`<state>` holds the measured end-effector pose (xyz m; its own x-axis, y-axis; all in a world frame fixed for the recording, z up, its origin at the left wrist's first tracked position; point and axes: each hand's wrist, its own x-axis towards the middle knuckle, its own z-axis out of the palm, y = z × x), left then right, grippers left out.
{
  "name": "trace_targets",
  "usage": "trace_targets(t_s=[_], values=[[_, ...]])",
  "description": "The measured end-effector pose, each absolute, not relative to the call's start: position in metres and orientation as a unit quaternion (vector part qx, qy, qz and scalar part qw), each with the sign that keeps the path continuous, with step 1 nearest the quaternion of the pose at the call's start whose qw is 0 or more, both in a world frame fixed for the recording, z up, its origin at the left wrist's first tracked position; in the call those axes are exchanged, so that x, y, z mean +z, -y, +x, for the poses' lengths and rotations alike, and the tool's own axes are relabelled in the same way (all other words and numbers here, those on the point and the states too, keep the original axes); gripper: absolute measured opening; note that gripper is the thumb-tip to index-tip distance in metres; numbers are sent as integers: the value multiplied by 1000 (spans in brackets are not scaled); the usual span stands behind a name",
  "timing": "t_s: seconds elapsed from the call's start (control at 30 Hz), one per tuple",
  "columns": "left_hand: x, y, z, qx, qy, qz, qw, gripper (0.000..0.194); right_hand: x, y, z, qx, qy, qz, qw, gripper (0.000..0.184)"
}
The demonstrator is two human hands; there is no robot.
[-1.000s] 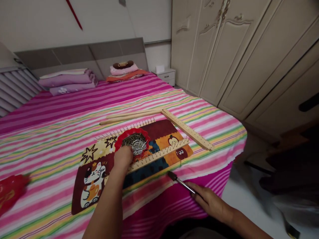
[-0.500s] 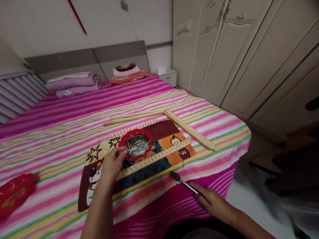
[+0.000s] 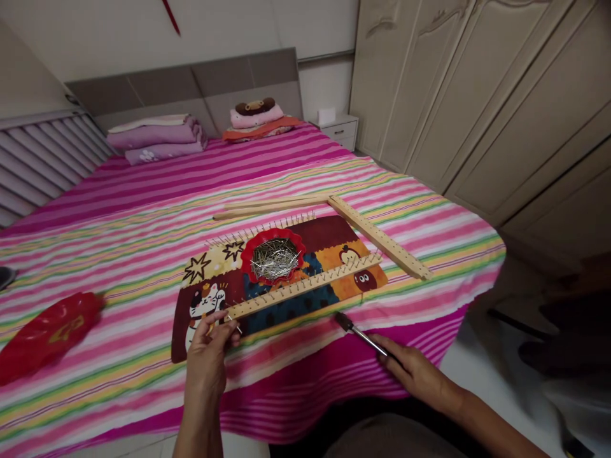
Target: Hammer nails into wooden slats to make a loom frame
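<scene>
My left hand (image 3: 212, 337) pinches a nail (image 3: 235, 324) near the left end of a wooden strip (image 3: 305, 286) that has a row of nails standing in it. In my right hand (image 3: 410, 366) is a hammer (image 3: 360, 332), gripped by its handle, its dark head low over the bed's near side. Many loose nails (image 3: 277, 259) fill a red scalloped dish (image 3: 301, 245) just behind the strip. Dish and strip rest on a patterned mat (image 3: 329, 235) with a cat picture. Along the mat's far edge runs a second nailed strip (image 3: 286, 222).
More wooden strips (image 3: 382, 238) lie at an angle beyond the mat. A red plate (image 3: 52, 331) is on the left of the striped bedspread (image 3: 143, 280). Folded bedding (image 3: 157, 140) sits by the headboard; a wardrobe (image 3: 453, 95) stands at right.
My left hand has come back from the dish of nails to the strip's left end, with a nail in its fingers. My right hand still holds the hammer. The view has shifted.
</scene>
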<state>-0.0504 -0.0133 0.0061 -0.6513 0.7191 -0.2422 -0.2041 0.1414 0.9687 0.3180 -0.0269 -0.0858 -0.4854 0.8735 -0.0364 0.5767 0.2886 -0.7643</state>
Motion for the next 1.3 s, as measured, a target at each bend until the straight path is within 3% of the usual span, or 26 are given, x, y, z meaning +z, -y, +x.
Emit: trace_targets(t_s=[0.1,0.23,0.4,0.73,1.0,1.3], values=[[4,14,-51,633,-646,192,381,50,-85,27,318,368,778,-468,201,48],[-2,14,-54,625,-646,142,416,31,-83,27,318,363,776,-472,207,46],[-6,17,-55,614,-628,142,457,38,-84,26,318,361,778,-475,199,46],[-10,8,-51,620,-698,146,327,30,-80,27,317,369,772,-481,192,45],[-25,-7,-50,621,-687,207,317,32,-78,27,316,367,774,-479,191,45],[-32,-12,-53,491,-781,302,240,31,-78,27,316,370,775,-474,194,45]])
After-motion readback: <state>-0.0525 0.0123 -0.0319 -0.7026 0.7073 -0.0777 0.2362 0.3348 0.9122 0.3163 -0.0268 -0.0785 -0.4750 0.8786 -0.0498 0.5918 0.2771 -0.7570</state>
